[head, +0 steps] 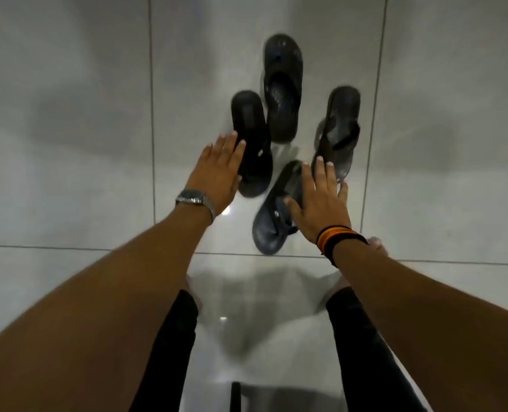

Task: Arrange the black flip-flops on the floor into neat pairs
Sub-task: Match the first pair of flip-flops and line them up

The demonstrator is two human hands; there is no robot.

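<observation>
Several black flip-flops lie scattered on the pale tiled floor. The farthest one (282, 87) points away from me. A second (251, 138) lies to its left, and my left hand (220, 171), fingers spread and holding nothing, hovers over its left edge. A third (337, 132) lies tilted on the right. The nearest one (276, 215) lies slanted, partly under my right hand (318, 203), which is flat and open above it. I cannot tell whether either hand touches a flip-flop.
Glossy grey floor tiles (68, 144) with dark grout lines stretch all around. My legs in black trousers (169, 352) show at the bottom. A watch is on my left wrist and bands are on my right.
</observation>
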